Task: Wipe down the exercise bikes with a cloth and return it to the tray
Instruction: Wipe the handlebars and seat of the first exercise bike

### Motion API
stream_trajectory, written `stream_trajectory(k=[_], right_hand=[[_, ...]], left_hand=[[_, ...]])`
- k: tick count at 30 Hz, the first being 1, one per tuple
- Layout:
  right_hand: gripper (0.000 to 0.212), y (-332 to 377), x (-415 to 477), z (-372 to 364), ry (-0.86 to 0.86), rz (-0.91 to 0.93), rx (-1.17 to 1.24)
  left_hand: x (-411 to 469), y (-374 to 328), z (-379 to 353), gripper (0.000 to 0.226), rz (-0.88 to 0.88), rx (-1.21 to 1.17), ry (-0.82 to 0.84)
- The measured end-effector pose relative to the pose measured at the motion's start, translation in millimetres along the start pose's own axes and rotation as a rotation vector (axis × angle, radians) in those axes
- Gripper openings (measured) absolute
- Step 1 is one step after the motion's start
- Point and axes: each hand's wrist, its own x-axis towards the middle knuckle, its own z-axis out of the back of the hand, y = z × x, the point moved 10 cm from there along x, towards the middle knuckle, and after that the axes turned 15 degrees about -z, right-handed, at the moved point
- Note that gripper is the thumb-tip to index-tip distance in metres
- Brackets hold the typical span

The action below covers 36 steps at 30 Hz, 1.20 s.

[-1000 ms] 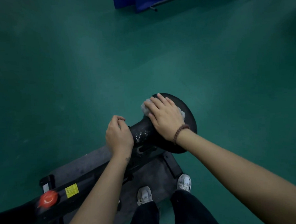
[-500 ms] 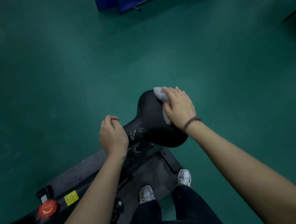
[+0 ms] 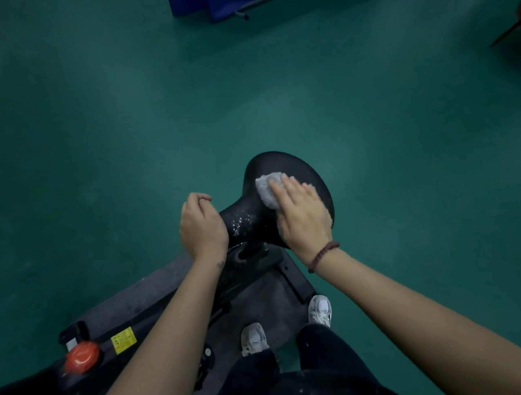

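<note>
A black exercise-bike saddle [image 3: 277, 166] sits in the middle of the view, its narrow nose pointing left. My right hand [image 3: 302, 217] lies flat on a pale grey fluffy cloth [image 3: 266, 188] and presses it onto the saddle's top. My left hand [image 3: 202, 227] is loosely curled at the saddle's nose, fingers bent, with nothing visible in it. The bike's dark frame [image 3: 157, 326] runs down to the lower left, with a red knob [image 3: 82, 359] and a yellow label [image 3: 123, 340] on it. No tray is in view.
Green floor [image 3: 129, 128] surrounds the bike. A grey mat [image 3: 137, 297] lies under the frame. My feet in white shoes [image 3: 254, 338] stand beside the bike's rear foot. Blue equipment [image 3: 213, 3] stands at the top edge, and something red at the far right top.
My right hand slid the cloth from the saddle's far right edge back toward the middle and left of the seat top. My left hand stayed at the nose.
</note>
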Motion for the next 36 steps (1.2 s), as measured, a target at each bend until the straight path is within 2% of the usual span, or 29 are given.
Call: stream_trajectory(k=[3,6,11,14,16,17,18,21,22,23,24,25,26,28,31,36], right_hand=[[0.046,25,-10,-9,0.116,0.008,0.196],[0.043,48,-15,-7,0.269,-0.046,0.466],[0.042,74,-12,1,0.465,-0.259,1.036],[0.044,99,-12,2,0.689,-0.326,1.369],[0.051,107,-9,5,0.833,-0.294,1.463],[0.054,102,-4,9,0.841,-0.271,1.426],[0.053,91,5,15,0.774,-0.249,1.323],[0.037,35,44,39,0.295,-0.192,0.695],[0.037,21,53,39,0.200,-0.169,0.443],[0.040,9,58,30,0.177,-0.154,0.211],[0.042,-1,60,15,0.197,-0.142,0.018],[0.043,-8,60,1,0.223,-0.125,-0.120],[0.045,-13,59,-8,0.228,-0.108,-0.195],[0.046,-15,58,-11,0.192,-0.086,-0.198],[0.045,-13,60,-8,0.157,-0.080,-0.154],[0.046,-12,61,-10,0.149,-0.073,-0.172]], left_hand=[[2,-5,3,0.025,-0.032,-0.042,0.020],[-1,-24,17,0.025,-0.166,-0.093,-0.013],[-22,-66,34,0.050,-0.382,-0.277,0.039],[-25,-80,32,0.051,-0.361,-0.476,0.118],[-15,-78,45,0.044,-0.309,-0.505,0.057],[-8,-75,54,0.041,-0.274,-0.521,0.019],[-1,-69,63,0.038,-0.227,-0.558,-0.013],[15,-51,79,0.031,-0.108,-0.716,-0.051],[18,-48,76,0.030,-0.092,-0.733,-0.018],[19,-44,66,0.029,-0.086,-0.714,0.040],[18,-41,51,0.029,-0.101,-0.618,0.138],[14,-39,33,0.034,-0.160,-0.413,0.270],[7,-35,14,0.041,-0.237,-0.164,0.408],[-2,-31,-8,0.046,-0.357,0.141,0.502],[-5,-46,-22,0.051,-0.497,0.230,0.511],[9,-60,-76,0.056,-0.551,0.419,0.707]])
